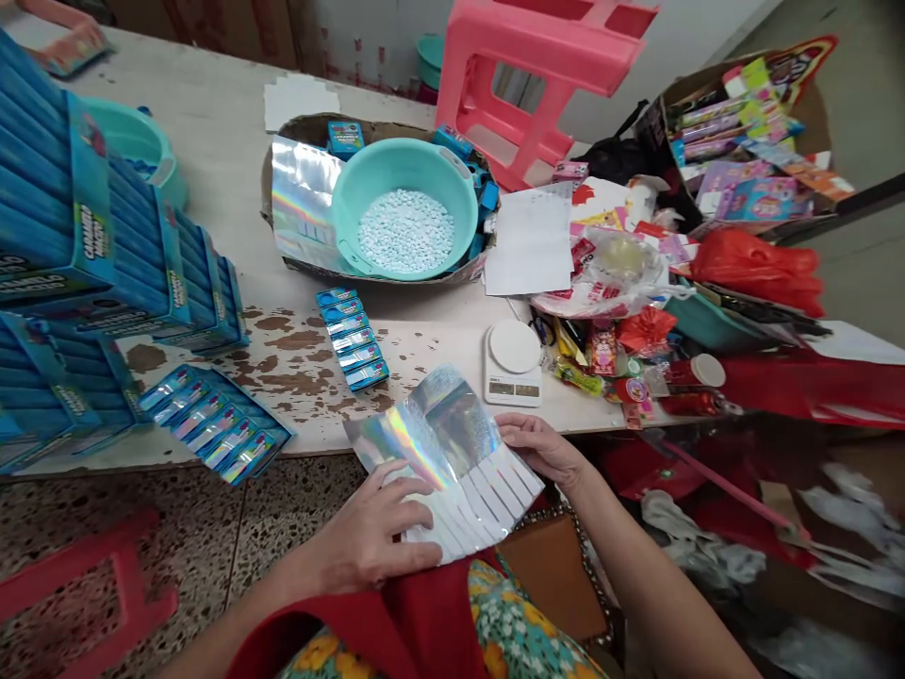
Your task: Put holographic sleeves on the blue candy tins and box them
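A silver holographic sheet (431,424) with a row of white strips along its near part lies over my lap at the table's front edge. My left hand (382,528) rests palm down on its left side, fingers spread across the surface. At the right edge, my right hand (541,448) grips the sheet between thumb and fingers; some fingertips are hidden behind it. Beyond the sheet stand a white digital scale (513,363) and a row of small blue boxes (352,339). A turquoise basin (405,209) of small white pellets sits in a cardboard box (311,269).
Tall stacks of blue display boxes (106,245) crowd the left, with an open tray of blue packs (216,424) near the front edge. Plastic bags and candy packets (608,273) clutter the right. A pink stool (537,75) stands upturned at the back.
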`<state>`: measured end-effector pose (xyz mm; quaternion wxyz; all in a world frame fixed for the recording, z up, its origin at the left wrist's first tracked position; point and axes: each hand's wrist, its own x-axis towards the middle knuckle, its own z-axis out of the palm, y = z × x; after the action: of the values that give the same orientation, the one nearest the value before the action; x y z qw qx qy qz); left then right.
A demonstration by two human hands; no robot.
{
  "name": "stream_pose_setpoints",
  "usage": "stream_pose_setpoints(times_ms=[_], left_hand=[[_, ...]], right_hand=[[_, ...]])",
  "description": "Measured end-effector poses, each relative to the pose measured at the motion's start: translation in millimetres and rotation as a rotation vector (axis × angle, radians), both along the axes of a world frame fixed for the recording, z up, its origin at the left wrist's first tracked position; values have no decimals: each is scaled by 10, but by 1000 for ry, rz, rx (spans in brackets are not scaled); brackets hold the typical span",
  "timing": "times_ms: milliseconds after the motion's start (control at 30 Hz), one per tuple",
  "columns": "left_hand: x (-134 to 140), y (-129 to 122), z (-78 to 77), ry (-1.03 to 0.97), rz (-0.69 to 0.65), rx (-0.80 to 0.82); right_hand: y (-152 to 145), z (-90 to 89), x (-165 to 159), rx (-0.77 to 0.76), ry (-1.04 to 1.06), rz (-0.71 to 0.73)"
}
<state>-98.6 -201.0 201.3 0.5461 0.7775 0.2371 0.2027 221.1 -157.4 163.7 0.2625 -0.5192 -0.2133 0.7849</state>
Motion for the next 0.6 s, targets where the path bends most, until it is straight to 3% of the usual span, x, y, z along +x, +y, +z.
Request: stream_pose_setpoints(times_ms=[67,133,200,233,267,333,467,600], left_hand=[[-10,-40,-91,-3,90,1],[34,-40,-243,-60,417,-56],[148,49,-411,-163,808,-254],[223,133,-483,-217,919,-396],[301,239,-542,-258,955,-534],[440,485,-613,-276,888,-710],[585,864,-627,-215,865,-696],[641,905,-569,-194,889,-677]], right_hand=[[-27,89,99,105,-69,-83],[-72,141,154,184,-106,-165],[-122,137,169,222,-113,-215],[-145,113,170,227,-110,-227],[-166,76,171,228,-108,-237],[-198,-19,189,228,-109,-247],[-232,-131,323,236,-116,-166],[-205,7,481,266,-43,-29]])
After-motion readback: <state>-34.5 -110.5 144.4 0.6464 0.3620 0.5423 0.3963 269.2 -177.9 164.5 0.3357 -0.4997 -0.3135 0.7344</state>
